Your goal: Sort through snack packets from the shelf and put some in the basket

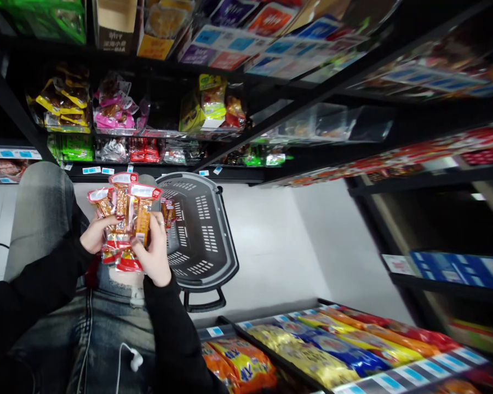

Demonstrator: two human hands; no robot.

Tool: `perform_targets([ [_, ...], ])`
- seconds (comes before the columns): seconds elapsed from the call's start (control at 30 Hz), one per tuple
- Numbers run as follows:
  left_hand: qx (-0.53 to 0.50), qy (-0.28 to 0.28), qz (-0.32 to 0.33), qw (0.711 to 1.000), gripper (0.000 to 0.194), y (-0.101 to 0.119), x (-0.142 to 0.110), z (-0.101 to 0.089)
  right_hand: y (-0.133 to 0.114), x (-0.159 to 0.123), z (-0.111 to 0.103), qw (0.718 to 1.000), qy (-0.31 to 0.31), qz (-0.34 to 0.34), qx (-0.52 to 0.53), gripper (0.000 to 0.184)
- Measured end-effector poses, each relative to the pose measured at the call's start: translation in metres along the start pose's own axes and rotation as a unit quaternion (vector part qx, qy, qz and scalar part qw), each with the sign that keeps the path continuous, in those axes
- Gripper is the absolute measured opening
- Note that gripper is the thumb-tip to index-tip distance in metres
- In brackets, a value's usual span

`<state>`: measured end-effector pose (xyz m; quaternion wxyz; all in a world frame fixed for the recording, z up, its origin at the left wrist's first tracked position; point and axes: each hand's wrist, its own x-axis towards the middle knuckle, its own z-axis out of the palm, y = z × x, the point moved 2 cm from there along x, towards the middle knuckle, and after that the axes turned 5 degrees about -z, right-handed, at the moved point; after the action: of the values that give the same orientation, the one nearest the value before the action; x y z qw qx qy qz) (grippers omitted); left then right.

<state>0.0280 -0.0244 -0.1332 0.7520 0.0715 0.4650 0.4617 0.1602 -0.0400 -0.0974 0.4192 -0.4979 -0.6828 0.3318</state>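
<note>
Between my two hands, above my knees, are several small snack packets (122, 205) with clear fronts, brown filling and red and white ends, fanned out and overlapping. My left hand (93, 232) grips them from the left side, thumb across the front. Along the right side my right hand (154, 251) holds the same bunch, its thumb near the lower ends; a ring shows on one finger. Just right of my hands, a dark grey shopping basket (207, 219) stands on the floor. Inside it lie similar brown and red packets (169, 212), partly hidden by my right hand.
Ahead is a black shelf with clear bins of yellow packets (66, 104), pink packets (113, 109) and a green box (193, 112). Bagged snacks (312, 350) fill a shelf at lower right. White floor (267, 235) lies beyond the basket. An earphone (136, 360) dangles over my lap.
</note>
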Motion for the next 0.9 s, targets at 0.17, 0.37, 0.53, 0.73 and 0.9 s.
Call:
perform_targets([
  [0.17, 0.005, 0.007, 0.005, 1.000, 0.044, -0.002, 0.001, 0.001, 0.007, -0.005, -0.005, 0.989, 0.039, 0.090, 0.109, 0.019],
  [0.37, 0.003, -0.007, -0.040, 0.999, 0.036, -0.004, 0.004, -0.004, 0.014, -0.004, -0.013, 0.892, 0.049, 0.197, 0.403, 0.036],
  [0.53, -0.022, -0.056, -0.100, 0.993, 0.040, 0.000, 0.001, -0.002, 0.030, -0.005, -0.022, 0.816, 0.034, 0.252, 0.518, 0.066],
  [0.73, -0.014, -0.103, -0.116, 0.988, 0.050, 0.003, -0.001, -0.001, 0.039, -0.008, -0.020, 0.839, 0.071, 0.219, 0.493, 0.067],
  [0.9, -0.019, -0.098, -0.119, 0.988, 0.043, 0.004, 0.001, -0.004, 0.027, -0.006, -0.032, 0.957, 0.161, 0.229, 0.076, 0.044],
])
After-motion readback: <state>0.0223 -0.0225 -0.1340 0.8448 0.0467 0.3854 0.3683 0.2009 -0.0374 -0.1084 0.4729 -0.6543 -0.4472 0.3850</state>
